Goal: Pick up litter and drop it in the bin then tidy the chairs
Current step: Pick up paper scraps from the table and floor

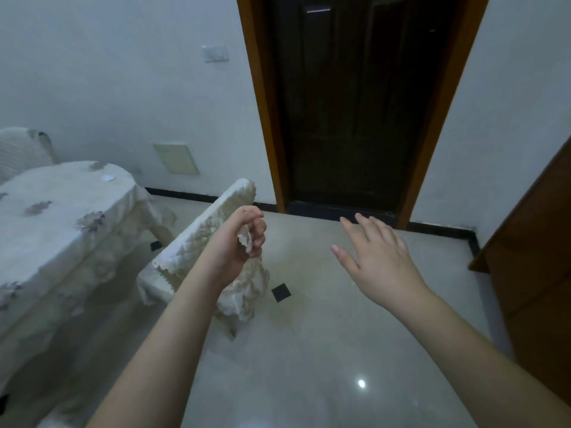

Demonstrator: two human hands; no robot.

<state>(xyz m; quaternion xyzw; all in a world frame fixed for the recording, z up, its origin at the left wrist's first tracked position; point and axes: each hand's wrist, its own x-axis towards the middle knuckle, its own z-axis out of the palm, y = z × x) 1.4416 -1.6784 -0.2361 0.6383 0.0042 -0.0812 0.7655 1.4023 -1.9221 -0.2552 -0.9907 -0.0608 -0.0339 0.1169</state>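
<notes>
Litter step: the left hand, centre frame, grips crumpled litter; the right hand hangs open. No bin shows; next, find it. Chair waits beside the desk.

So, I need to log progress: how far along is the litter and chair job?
Nothing shows as finished. In hand: the left hand grips a crumpled white scrap; the right hand is open. Left: no bin is in view, a white bit lies on the table, and the covered chair stands out from it.

Dim bluish indoor light, small glare spot on glossy floor, soft blur, wide-angle edge bending
</notes>
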